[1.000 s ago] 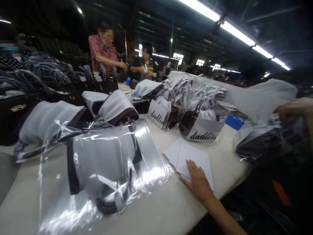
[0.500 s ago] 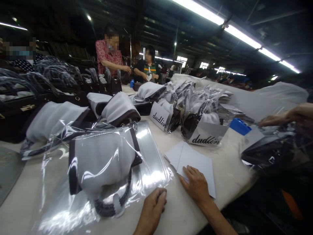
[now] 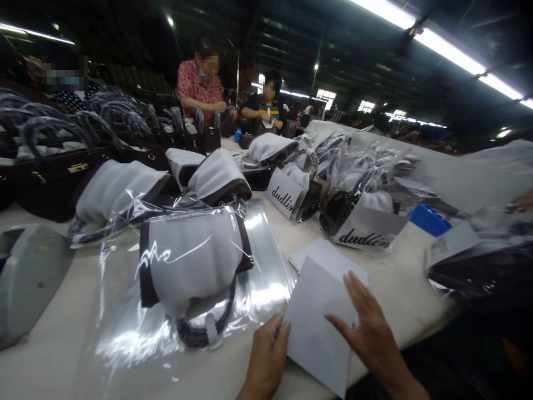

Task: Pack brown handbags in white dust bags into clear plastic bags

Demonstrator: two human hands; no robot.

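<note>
My left hand (image 3: 267, 350) pinches the left edge of a white card (image 3: 317, 322), which is tilted over the table's front. On the card's right side, my right hand (image 3: 368, 328) has its fingers spread and is slightly blurred; whether it touches the card is hard to tell. More white cards (image 3: 322, 251) lie flat just behind. To the left, a dark handbag wrapped in white padding (image 3: 195, 264) lies on its side in a clear plastic bag (image 3: 125, 328), its wrapped handle toward me.
Bagged handbags with "dudlin" cards (image 3: 366, 225) stand beyond, near a blue object (image 3: 428, 219). Rows of dark handbags (image 3: 45, 172) fill the back left. A grey object (image 3: 35, 283) sits at the left edge. Co-workers (image 3: 202, 89) are across the table; another person's hand (image 3: 522, 201) is far right.
My left hand has taken hold of the top card, now drawn toward me off the pile. My right hand has moved right with fingers spread. The view has shifted left.
</note>
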